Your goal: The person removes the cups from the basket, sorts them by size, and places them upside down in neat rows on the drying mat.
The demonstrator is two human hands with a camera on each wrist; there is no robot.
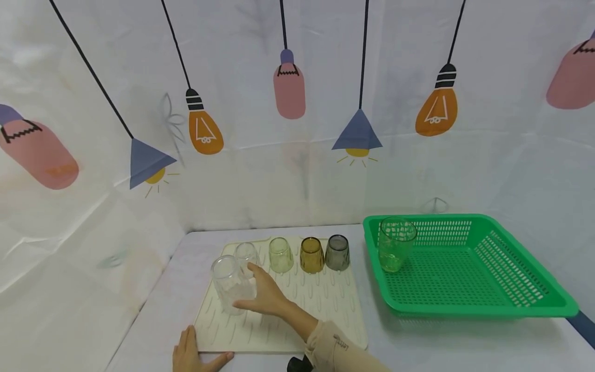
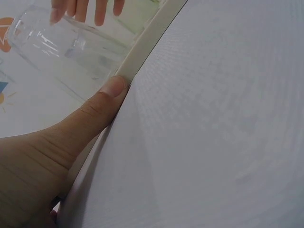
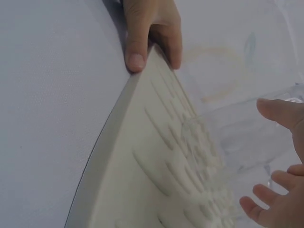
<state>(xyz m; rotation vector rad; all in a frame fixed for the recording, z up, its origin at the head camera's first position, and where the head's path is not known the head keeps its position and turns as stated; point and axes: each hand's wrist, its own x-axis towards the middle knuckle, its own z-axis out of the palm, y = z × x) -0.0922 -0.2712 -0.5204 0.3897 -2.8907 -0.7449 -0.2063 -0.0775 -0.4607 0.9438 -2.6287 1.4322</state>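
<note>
A tall clear glass stands on the left of a cream ribbed drying mat. My right hand is at its right side, thumb and fingers spread apart. In the right wrist view the thumb overlaps the glass, while the other fingers stand away from it. My left hand holds the mat's front left corner, thumb along the front edge and fingers on the left edge. Along the back of the mat is a row of short glasses: clear, pale yellow-green, amber and grey.
Right of the mat stands a green plastic basket with perforated sides. One tall glass, looking green against the basket, is in its back left corner. Behind the white table hangs a white sheet printed with lamps.
</note>
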